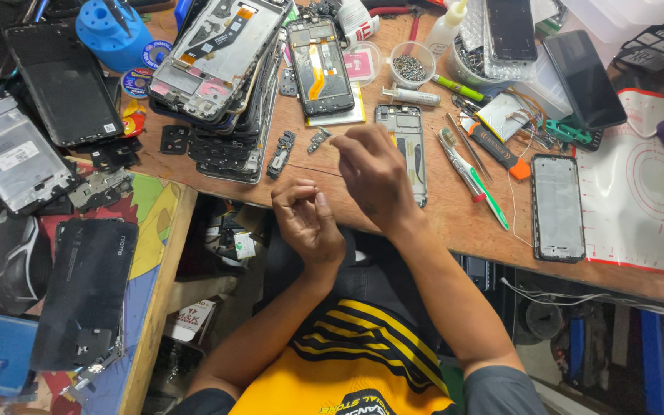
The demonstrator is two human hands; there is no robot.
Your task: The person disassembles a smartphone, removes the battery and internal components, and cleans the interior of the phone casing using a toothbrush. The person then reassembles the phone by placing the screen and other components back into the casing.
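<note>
My left hand (307, 219) hovers at the wooden bench's near edge (455, 238), its fingertips pinched together; whatever they hold is too small to see. Just right of it, my right hand (376, 175) is curled with its back to the camera. It covers the lower left of a stripped grey phone frame (407, 138) lying on the bench. Nothing shows in its fingers. Two small black phone parts (280, 155) (318, 139) lie just beyond the hands. Farther back lies an opened phone with an orange flex cable (320, 65).
A stack of bare phone frames (217, 77) stands at the back left. A green-handled brush (470, 175), an orange-tipped tool (501, 154), another frame (557, 207) and a white mat (639, 200) lie to the right. A screw dish (413, 68) sits behind. A black back cover (86, 292) lies on the left table.
</note>
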